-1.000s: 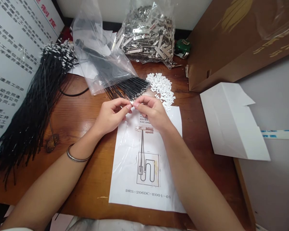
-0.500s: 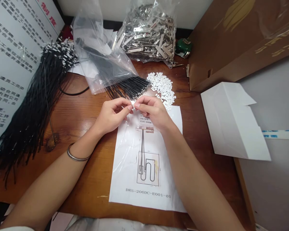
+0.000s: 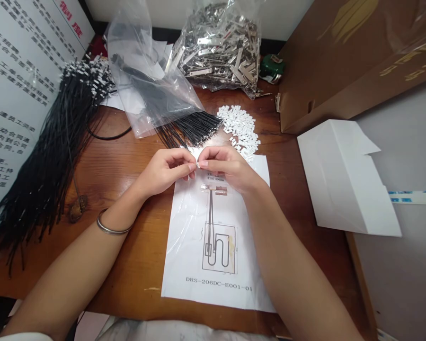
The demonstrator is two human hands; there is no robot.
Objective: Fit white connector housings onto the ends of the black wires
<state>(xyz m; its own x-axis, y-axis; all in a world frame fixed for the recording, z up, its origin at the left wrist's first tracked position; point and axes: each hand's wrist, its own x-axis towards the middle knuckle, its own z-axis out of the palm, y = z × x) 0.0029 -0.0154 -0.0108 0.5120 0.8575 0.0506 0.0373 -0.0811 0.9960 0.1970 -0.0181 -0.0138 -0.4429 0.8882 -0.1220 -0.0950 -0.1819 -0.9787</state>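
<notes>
Over the top of the printed drawing sheet [image 3: 184,237], my two hands meet fingertip to fingertip. My left hand [image 3: 170,169] is closed in a pinch; what lies between its thumb and fingers is hidden. My right hand [image 3: 229,166] pinches a small white connector housing [image 3: 198,164], of which only a speck shows between the fingertips. Just beyond the hands lie a fanned bundle of black wires [image 3: 195,127] with metal terminal ends and a pile of white connector housings [image 3: 239,128].
A clear plastic bag [image 3: 138,113] covers part of the wires. Behind it stands a bag of metal strips [image 3: 220,52], beside a green tape measure [image 3: 271,68]. Finished-looking black leads [image 3: 53,142] hang at left. At right are a brown box [image 3: 326,61] and folded white card [image 3: 344,180].
Both hands have shifted slightly toward me, staying pinched together. A tiny white piece now shows between the fingertips.
</notes>
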